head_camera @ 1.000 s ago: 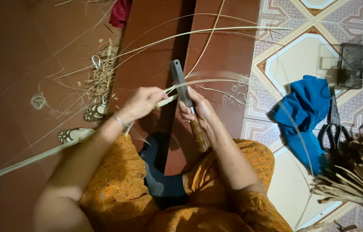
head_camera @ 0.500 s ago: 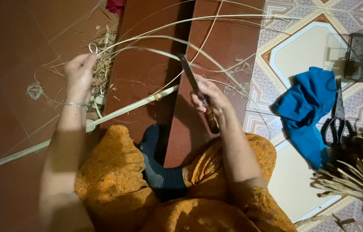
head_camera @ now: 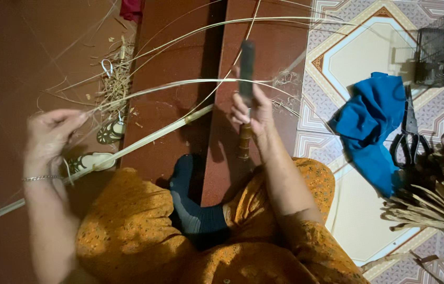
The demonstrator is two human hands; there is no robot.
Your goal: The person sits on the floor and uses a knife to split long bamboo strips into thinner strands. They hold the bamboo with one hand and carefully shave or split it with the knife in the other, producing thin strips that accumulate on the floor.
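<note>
1. Where the red-brown floor meets the patterned tiles (head_camera: 337,58) at right of frame, a blue cloth (head_camera: 372,126) lies crumpled, with black scissors (head_camera: 408,138) just beside it on its right edge.
2. A bundle of dry strips (head_camera: 442,197) fills the lower right corner; a dark wire frame (head_camera: 435,50) stands at upper right.
3. Loose shavings and fibre scraps (head_camera: 114,87) lie in a heap at upper left, with two sandals (head_camera: 98,150) below them.
4. A long pale cane (head_camera: 143,141) runs diagonally from lower left toward centre, passing over the sandals; thin split strips (head_camera: 190,83) arc across the upper centre.
5. Orange-clad knees and a dark-socked foot (head_camera: 193,210) occupy the lower centre, beneath both arms.
6. The right hand (head_camera: 251,113), at centre, is closed around the handle of a knife (head_camera: 245,68), blade pointing up-frame.
7. The left hand (head_camera: 48,137), at left of frame, is raised with fingers loosely curled; one thin strip ends at its fingertips, but whether it is pinched cannot be determined owing to blur. A bracelet sits on the wrist.
</note>
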